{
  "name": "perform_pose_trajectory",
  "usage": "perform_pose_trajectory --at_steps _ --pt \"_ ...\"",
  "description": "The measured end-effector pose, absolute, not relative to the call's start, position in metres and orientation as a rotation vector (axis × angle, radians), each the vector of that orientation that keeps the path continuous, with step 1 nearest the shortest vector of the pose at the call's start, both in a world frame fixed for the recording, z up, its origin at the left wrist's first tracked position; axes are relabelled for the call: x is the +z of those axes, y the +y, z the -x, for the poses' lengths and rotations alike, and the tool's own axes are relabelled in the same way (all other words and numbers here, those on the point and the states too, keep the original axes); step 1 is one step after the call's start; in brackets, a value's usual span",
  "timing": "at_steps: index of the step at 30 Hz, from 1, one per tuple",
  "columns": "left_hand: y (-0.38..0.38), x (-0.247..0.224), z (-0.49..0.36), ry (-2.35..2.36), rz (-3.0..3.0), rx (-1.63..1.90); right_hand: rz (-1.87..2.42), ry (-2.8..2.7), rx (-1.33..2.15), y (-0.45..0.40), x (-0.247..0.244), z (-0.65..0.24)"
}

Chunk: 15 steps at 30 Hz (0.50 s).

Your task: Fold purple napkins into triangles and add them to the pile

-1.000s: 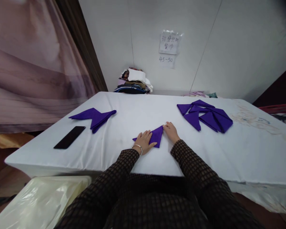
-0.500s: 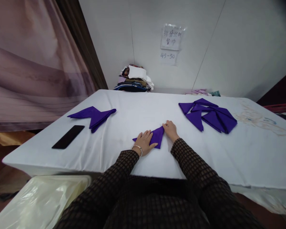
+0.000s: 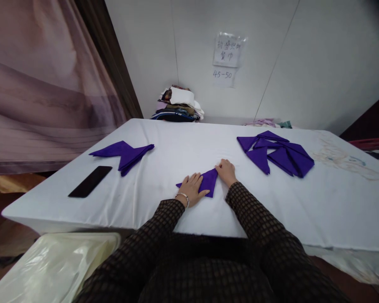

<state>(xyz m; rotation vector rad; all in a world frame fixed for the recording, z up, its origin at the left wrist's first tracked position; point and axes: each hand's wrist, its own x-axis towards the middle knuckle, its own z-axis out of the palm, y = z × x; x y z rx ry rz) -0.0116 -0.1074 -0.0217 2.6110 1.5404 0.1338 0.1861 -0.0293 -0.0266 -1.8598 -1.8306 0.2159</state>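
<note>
A folded purple napkin [image 3: 209, 182] lies flat on the white-covered table in front of me, its narrow tip poking out to the left. My left hand [image 3: 192, 190], with a bracelet at the wrist, rests flat across the napkin's left part, fingers stretched out, and hides some of it. At the napkin's upper right corner, the fingertips of my right hand [image 3: 226, 171] pinch the cloth. To the right lie several folded purple napkins [image 3: 290, 158] in an overlapping group. More folded purple cloth [image 3: 131, 156] lies to the left.
A black phone-like slab [image 3: 90, 181] lies on the table's left side. Stacked clothes [image 3: 178, 104] stand by the back wall, where a handwritten sign [image 3: 228, 50] hangs. Below the table's left front is a plastic-covered bin [image 3: 63, 261]. A curtain [image 3: 50, 84] hangs at left.
</note>
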Motion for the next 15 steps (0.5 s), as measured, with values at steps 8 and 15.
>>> perform_pose_trajectory --at_steps 8,15 --pt "-0.107 -0.024 0.012 1.535 -2.611 0.147 1.813 -1.78 0.328 -0.025 -0.028 -0.193" --pt "-0.107 -0.023 0.011 1.532 -2.603 0.163 1.741 -1.819 0.473 -0.025 -0.03 -0.206"
